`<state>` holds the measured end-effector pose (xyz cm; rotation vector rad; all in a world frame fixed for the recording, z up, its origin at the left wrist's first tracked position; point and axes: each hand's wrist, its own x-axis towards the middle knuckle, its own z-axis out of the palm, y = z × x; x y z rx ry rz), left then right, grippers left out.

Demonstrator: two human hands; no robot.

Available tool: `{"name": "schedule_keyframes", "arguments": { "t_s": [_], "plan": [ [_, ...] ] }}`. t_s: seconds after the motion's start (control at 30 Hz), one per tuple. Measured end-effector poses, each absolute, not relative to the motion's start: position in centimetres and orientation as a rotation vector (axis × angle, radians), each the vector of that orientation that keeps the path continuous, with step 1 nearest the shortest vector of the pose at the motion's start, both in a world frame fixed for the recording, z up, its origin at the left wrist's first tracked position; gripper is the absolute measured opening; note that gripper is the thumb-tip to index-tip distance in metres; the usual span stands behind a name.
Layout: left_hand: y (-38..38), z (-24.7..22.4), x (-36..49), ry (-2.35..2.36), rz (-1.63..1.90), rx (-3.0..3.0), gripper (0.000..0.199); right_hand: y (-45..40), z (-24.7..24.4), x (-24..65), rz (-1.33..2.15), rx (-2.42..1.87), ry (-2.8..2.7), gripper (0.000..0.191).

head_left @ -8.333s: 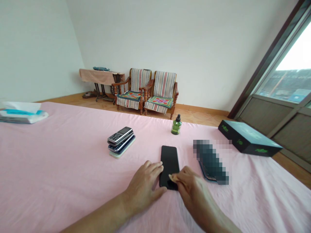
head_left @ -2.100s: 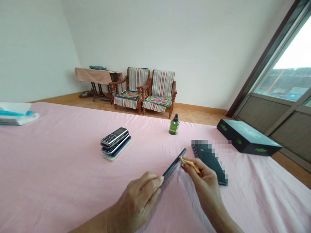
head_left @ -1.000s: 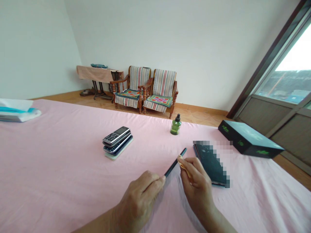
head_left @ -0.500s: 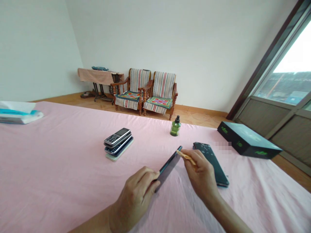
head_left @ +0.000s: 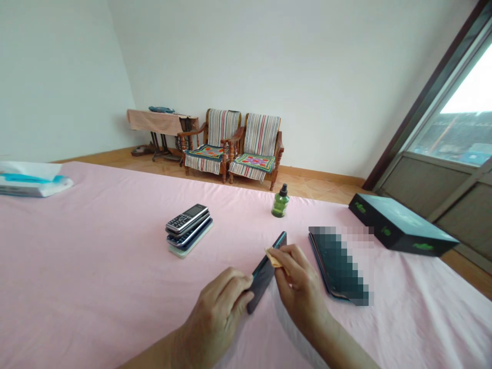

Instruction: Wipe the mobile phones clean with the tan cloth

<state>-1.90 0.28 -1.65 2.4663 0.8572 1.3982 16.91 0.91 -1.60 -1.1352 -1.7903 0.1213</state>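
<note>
My left hand (head_left: 221,307) grips the lower end of a thin dark phone (head_left: 265,277), which is tilted up on its long edge above the pink cloth. Pinched in my right hand (head_left: 302,287) is a small yellow-orange cloth (head_left: 273,258), pressed on the phone's upper long edge. A stack of keypad phones (head_left: 188,220) sits left of my hands, with a pale flat device at the bottom. To the right lies a dark flat device (head_left: 338,266), partly pixelated, seemingly on top of another one.
A green spray bottle (head_left: 280,202) stands beyond my hands. A black box (head_left: 400,225) with green lettering is at the right, and a tissue pack (head_left: 34,182) at the far left. Two wooden chairs (head_left: 255,148) and a cloth-covered table (head_left: 154,122) are by the wall.
My right hand has slid the yellow-orange cloth down along the phone's edge, from near its top corner toward my left hand. The view has shifted slightly.
</note>
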Motion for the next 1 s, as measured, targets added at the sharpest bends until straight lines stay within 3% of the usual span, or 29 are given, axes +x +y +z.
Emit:
{"name": "schedule_keyframes", "arguments": {
  "t_s": [0.63,1.0],
  "plan": [
    [-0.3,-1.2,-1.6,0.792,1.326,2.480,0.017,2.8,-0.3,20.6,-0.088,-1.321,-1.616,0.027],
    [-0.2,-1.3,-1.6,0.808,1.329,2.484,0.016,0.9,-0.9,17.5,0.040,-1.157,-1.784,0.029]
  ]
}}
